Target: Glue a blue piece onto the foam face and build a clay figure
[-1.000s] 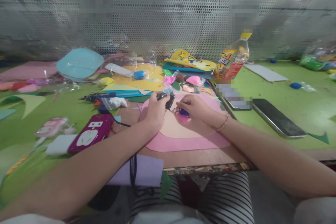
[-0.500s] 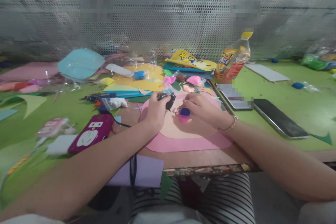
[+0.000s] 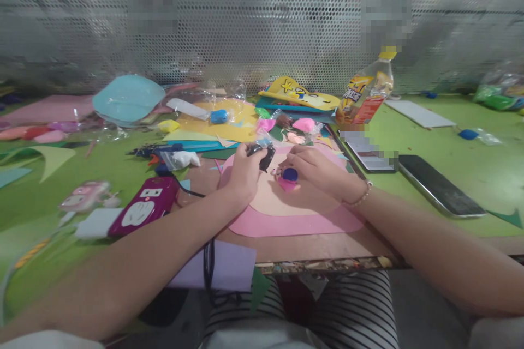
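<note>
My left hand (image 3: 242, 177) is closed around a small shiny black packet (image 3: 268, 157), held over the far part of the paper shape; its contents are hard to make out. My right hand (image 3: 314, 170) hovers at the right with its fingers curled together; anything between them is hidden or too small to name. Just below those fingertips lies a dark blue round piece (image 3: 290, 174) on a bright pink piece (image 3: 289, 186). Tiny white and dark bits (image 3: 275, 172) sit to their left. Under everything is a peach paper shape (image 3: 303, 203) on a larger pink sheet (image 3: 295, 226).
Bagged pink clay (image 3: 304, 124), a yellow cartoon cutout (image 3: 301, 95) and a bottle (image 3: 364, 98) stand behind. Right lie two phones, one dark (image 3: 442, 185). Left are a magenta device (image 3: 145, 207), a white clay bag (image 3: 184, 160) and a black cable (image 3: 209, 264). Purple paper (image 3: 233, 266) overhangs the edge.
The view has shifted very slightly. My right fingers have moved a little up from the blue round piece; my left hand keeps the black packet in nearly the same place.
</note>
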Tool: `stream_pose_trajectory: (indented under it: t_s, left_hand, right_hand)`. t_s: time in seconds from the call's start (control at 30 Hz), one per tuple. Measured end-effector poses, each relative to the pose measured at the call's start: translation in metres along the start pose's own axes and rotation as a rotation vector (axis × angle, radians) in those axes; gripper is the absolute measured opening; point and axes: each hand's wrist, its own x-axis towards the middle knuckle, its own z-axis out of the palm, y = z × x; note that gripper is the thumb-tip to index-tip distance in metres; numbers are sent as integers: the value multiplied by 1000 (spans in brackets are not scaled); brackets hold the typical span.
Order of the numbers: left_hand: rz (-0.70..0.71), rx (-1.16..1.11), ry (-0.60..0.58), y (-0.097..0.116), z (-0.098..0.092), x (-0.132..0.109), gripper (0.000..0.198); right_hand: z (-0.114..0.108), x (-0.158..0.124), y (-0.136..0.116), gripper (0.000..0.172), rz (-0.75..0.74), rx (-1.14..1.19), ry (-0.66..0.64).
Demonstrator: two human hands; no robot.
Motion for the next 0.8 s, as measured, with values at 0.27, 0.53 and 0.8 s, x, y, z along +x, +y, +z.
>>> stream_pose_trajectory:
  t_s: [0.27, 0.53, 0.8]
  left_hand:
    - [1, 10, -12, -1, -1, 1, 21]
    - [-4, 22, -29, -2, -1, 3, 22]
    - [-15, 21, -40, 0, -1, 0, 20]
  right_hand:
    - [1, 0, 3, 41, -29, -16, -10]
    - [2, 0, 7, 41, -164, -118, -67]
    - [4, 0, 14, 36, -236, -182, -90]
